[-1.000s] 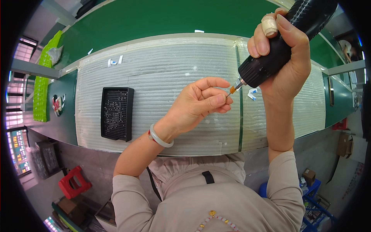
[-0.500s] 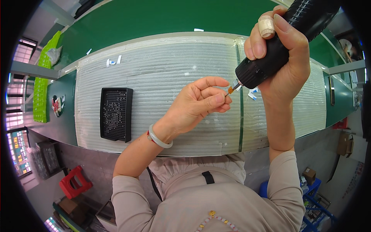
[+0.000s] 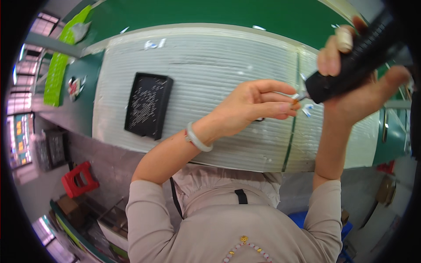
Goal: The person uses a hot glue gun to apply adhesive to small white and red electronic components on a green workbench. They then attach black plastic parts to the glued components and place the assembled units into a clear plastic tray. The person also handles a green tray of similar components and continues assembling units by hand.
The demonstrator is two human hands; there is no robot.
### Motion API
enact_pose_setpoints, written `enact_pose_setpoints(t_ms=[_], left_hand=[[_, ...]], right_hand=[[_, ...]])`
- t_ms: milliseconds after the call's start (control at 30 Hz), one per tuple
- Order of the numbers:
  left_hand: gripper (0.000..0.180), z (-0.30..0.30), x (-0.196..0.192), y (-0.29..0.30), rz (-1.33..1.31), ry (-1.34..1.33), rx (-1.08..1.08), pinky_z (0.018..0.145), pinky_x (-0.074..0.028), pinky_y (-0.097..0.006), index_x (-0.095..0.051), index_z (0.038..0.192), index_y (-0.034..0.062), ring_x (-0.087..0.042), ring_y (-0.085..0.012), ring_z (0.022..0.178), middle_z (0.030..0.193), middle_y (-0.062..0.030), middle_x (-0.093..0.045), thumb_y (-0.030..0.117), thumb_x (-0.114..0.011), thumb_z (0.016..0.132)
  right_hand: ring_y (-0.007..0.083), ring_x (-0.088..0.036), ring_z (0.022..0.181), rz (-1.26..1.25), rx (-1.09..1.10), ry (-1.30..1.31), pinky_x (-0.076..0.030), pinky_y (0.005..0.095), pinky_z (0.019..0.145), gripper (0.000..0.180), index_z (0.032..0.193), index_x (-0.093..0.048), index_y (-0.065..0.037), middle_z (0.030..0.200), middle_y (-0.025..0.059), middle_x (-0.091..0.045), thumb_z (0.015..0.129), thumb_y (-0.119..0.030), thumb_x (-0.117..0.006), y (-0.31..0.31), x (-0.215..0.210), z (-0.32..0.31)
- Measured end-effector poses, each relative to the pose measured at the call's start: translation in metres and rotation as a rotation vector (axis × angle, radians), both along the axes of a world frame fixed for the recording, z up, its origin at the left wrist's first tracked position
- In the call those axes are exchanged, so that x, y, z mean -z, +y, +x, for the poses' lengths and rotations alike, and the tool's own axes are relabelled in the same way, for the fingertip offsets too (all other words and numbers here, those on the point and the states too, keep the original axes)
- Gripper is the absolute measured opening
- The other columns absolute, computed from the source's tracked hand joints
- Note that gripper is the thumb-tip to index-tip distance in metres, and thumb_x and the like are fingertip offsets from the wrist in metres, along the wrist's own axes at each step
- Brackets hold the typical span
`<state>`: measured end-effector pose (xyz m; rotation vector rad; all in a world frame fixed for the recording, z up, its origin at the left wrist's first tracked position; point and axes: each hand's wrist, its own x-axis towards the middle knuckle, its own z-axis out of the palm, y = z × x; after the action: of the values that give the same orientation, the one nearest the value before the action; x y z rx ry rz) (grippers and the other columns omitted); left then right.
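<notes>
My right hand grips a black electric screwdriver, its thumb lifted away from the body. One finger wears a beige wrap. The driver slants down to the left, its metal tip meeting the fingertips of my left hand. Between that thumb and those fingers shows a small orange piece, right at the tip; what it is exactly is too small to tell. Under the left palm a small dark thing peeks out, mostly hidden. Left of my left hand lies a black grid tray with many small slim light-coloured parts in it.
White ribbed foam sheeting covers the green table. White-and-blue scraps lie on it, another scrap below the driver. A bright green strip runs along the left side. A red stool stands on the floor at left.
The view has shifted. The driver and both hands appear further right, still meeting at the tip. My right thumb has come off the driver's body.
</notes>
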<state>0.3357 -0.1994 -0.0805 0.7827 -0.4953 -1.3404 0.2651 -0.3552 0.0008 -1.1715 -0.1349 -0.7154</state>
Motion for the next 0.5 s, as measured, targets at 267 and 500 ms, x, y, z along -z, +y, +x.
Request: enact_pose_setpoints(t_ms=[267, 500], left_hand=[[0.034, -0.002, -0.006, -0.002, -0.07, -0.173, -0.009, 0.087, -0.049, -0.029, -0.053, 0.119, -0.003, -0.062, -0.0201, 0.099, 0.107, -0.0155, -0.063, 0.011, -0.06, 0.088], [0.047, 0.002, -0.033, 0.031, 0.206, -0.622, -0.183, 0.091, -0.045, -0.032, -0.05, 0.124, -0.0026, -0.056, -0.0222, 0.109, 0.116, -0.013, -0.058, 0.017, -0.066, 0.084]], right_hand=[[0.013, -0.043, 0.062, 0.028, -0.028, -0.035, -0.035, 0.0255, 0.056, 0.081, 0.122, -0.044, 0.005, 0.087, 0.009, -0.047, 0.08, -0.063, -0.054, -0.006, -0.002, -0.012], [0.0133, -0.049, 0.058, -0.028, -0.052, -0.073, -0.039, 0.0263, 0.054, 0.083, 0.119, -0.049, 0.0, 0.08, 0.0072, -0.051, 0.079, -0.073, -0.044, -0.016, 0.004, -0.008]])
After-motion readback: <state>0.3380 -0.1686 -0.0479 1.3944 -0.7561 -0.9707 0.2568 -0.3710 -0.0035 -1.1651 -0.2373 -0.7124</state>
